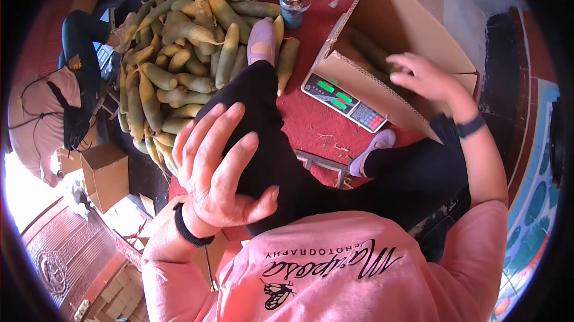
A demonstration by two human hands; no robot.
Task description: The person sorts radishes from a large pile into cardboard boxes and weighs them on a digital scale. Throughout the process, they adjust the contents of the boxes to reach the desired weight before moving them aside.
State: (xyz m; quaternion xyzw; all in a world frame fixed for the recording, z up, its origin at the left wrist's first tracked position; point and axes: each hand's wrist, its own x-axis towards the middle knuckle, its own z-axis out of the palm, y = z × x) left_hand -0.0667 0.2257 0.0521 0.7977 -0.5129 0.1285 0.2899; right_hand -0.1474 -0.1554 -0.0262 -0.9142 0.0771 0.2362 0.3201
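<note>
My left hand [218, 163] is raised above my left thigh, its fingers spread and nothing in it. At the upper right, my right hand [421, 77] reaches over the near wall of an open cardboard box [418, 14]. Its fingers are apart and slightly bent, close over the green radishes [371, 53] lying inside. The near wall hides part of the box's contents. Below the box sits a digital scale [341, 102] with lit green displays and a keypad. A large heap of green radishes with yellowish tips [206, 17] covers the floor ahead and to the left.
A blue flask with a metal lid [292, 8] stands between heap and box. My feet in purple shoes [262, 41] rest on the red floor covering. Another person [51, 107] sits at the left by a second scale. An open carton [104, 172] stands nearby.
</note>
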